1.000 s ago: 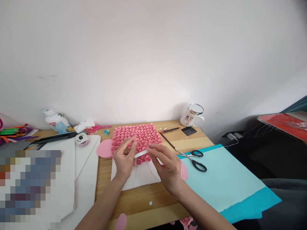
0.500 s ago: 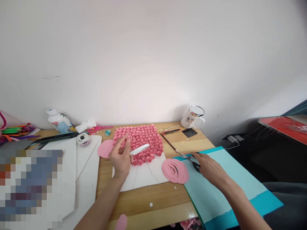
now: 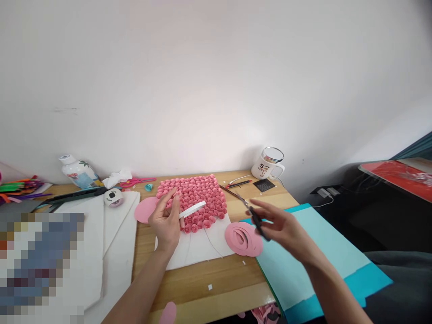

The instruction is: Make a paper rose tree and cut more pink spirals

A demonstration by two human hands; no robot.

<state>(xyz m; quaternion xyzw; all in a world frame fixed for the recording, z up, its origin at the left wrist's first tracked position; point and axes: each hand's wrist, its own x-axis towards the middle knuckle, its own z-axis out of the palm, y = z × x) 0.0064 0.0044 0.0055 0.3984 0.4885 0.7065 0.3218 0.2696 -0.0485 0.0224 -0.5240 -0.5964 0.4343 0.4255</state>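
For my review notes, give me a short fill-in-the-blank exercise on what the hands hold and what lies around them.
1. The right hand holds a pair of black-handled ____.
2. The strip held in the left hand is coloured ____.
3. The rolled paper flowers on the white board are coloured ____.
4. The black card lies in front of the white ____.

Missing words: scissors; white; pink; mug.

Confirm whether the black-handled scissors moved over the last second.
Yes. The black-handled scissors, now in the right hand, have shifted left in the picture, judged against the white mug.
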